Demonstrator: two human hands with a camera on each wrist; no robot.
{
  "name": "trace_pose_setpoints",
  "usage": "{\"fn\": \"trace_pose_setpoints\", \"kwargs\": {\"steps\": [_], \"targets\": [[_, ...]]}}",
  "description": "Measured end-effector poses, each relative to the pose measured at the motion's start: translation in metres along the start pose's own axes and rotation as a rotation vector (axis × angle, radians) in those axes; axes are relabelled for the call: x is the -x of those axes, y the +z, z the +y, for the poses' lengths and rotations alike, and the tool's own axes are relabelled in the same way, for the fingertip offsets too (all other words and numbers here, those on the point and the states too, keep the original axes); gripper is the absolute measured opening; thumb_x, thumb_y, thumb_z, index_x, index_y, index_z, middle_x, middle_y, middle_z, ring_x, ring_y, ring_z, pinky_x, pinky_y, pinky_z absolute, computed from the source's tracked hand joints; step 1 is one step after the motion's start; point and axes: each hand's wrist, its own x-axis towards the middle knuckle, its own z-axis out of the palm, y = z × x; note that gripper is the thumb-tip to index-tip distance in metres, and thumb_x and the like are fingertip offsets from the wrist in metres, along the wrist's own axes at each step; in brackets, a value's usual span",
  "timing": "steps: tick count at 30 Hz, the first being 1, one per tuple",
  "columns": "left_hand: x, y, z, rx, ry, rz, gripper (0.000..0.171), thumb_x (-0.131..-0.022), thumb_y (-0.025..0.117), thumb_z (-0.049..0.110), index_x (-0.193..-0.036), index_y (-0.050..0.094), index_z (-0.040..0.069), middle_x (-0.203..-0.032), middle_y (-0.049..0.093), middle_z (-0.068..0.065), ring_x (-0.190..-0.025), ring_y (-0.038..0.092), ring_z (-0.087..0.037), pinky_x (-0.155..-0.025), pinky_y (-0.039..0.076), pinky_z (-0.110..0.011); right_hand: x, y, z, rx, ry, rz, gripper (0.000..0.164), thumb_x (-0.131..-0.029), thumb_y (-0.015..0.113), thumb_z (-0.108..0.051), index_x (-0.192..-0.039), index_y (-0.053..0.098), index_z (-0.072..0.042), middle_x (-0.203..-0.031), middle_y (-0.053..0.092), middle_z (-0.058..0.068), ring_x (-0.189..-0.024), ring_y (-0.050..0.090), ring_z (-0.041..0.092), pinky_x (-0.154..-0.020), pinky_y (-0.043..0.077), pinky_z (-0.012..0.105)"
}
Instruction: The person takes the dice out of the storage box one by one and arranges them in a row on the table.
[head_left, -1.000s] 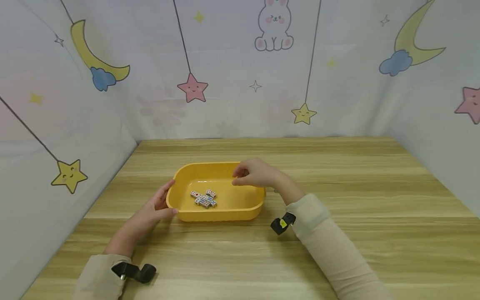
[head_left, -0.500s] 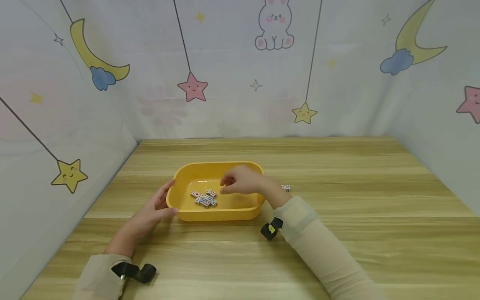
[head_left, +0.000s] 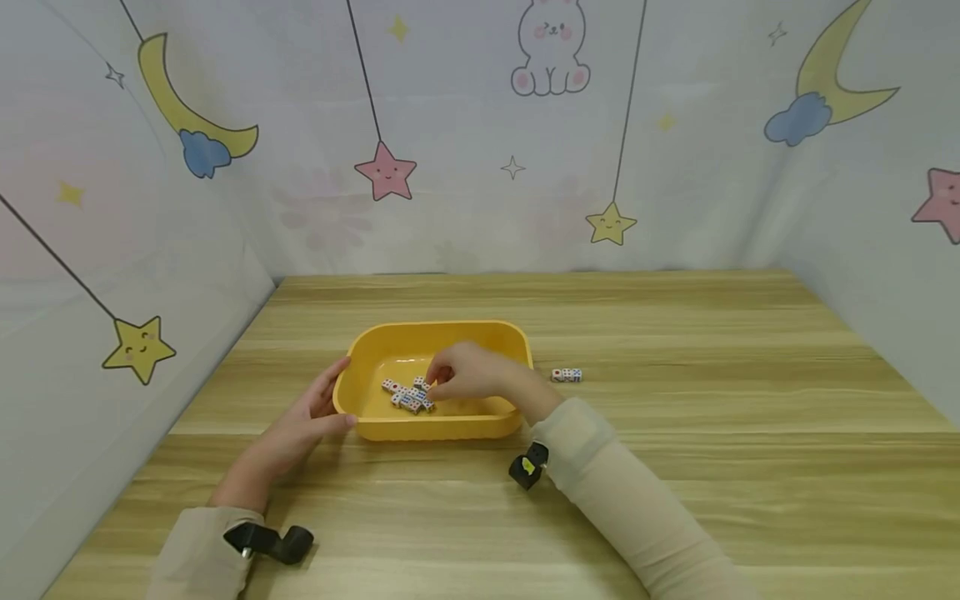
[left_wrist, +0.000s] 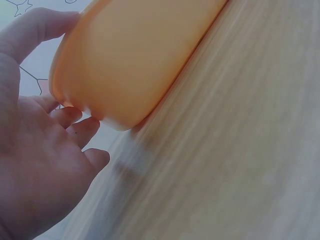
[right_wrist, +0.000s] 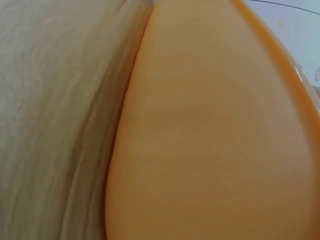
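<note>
A yellow plastic tub point(head_left: 442, 430) stands on the table, with a loose cluster of small white dice point(head_left: 408, 398) on its floor, left of centre. My left hand point(head_left: 296, 433) holds the tub's left end, thumb at the front rim and fingers against the outer wall. In the left wrist view that hand point(left_wrist: 45, 145) has its fingertips on the tub's curved side point(left_wrist: 130, 60). My right hand point(head_left: 472, 372) reaches over the right side into the tub, thumb and finger slightly apart right at the dice. The right wrist view shows only the tub's outer wall point(right_wrist: 210, 125) and the table.
Three dice point(head_left: 567, 375) lie in a row on the wooden table point(head_left: 712, 400), right of the tub. A white cloth backdrop point(head_left: 465, 108) with printed stars and moons encloses the back and both sides.
My right hand has moved left and down, from over the tub's right end to the dice cluster. The row of dice on the table has come into view. My left hand stays put.
</note>
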Motion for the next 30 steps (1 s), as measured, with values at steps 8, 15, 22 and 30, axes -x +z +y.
{"fn": "trace_pose_setpoints", "kwargs": {"steps": [8, 15, 22, 30], "targets": [[-0.001, 0.000, -0.001, 0.001, 0.010, -0.003, 0.087, -0.083, 0.059, 0.007, -0.144, -0.002, 0.011, -0.151, -0.002, -0.011, -0.135, 0.008, -0.033, -0.093, 0.031, -0.008, -0.004, 0.007, 0.001, -0.016, 0.020, -0.009, 0.017, -0.082, 0.064, -0.022, -0.094, 0.065, -0.011, -0.080, 0.060, -0.004, -0.069, 0.051, 0.008, -0.064, 0.044, 0.018], [-0.001, -0.001, -0.001, -0.014, 0.004, 0.006, 0.087, -0.082, 0.060, 0.007, -0.145, -0.001, 0.011, -0.151, -0.001, -0.011, -0.135, 0.008, -0.033, -0.093, 0.030, -0.007, -0.004, 0.009, -0.001, -0.058, 0.045, -0.019, 0.014, -0.081, 0.065, -0.021, -0.092, 0.064, -0.011, -0.081, 0.061, -0.004, -0.070, 0.052, 0.009, -0.063, 0.044, 0.018], [0.000, -0.001, 0.000, -0.013, 0.001, 0.007, 0.087, -0.083, 0.060, 0.007, -0.145, -0.001, 0.012, -0.151, -0.001, -0.011, -0.135, 0.008, -0.033, -0.092, 0.031, -0.008, -0.007, 0.012, 0.000, -0.004, 0.028, -0.004, 0.015, -0.080, 0.067, -0.021, -0.089, 0.065, -0.010, -0.076, 0.057, -0.003, -0.068, 0.047, 0.008, -0.061, 0.041, 0.018], [0.000, 0.000, 0.000, -0.021, -0.009, 0.009, 0.087, -0.083, 0.060, 0.008, -0.145, -0.001, 0.012, -0.151, -0.001, -0.010, -0.136, 0.008, -0.032, -0.092, 0.030, -0.007, -0.006, 0.013, 0.000, -0.010, 0.042, -0.013, 0.014, -0.081, 0.066, -0.020, -0.089, 0.064, -0.009, -0.077, 0.058, -0.002, -0.069, 0.048, 0.009, -0.063, 0.041, 0.018]]}}
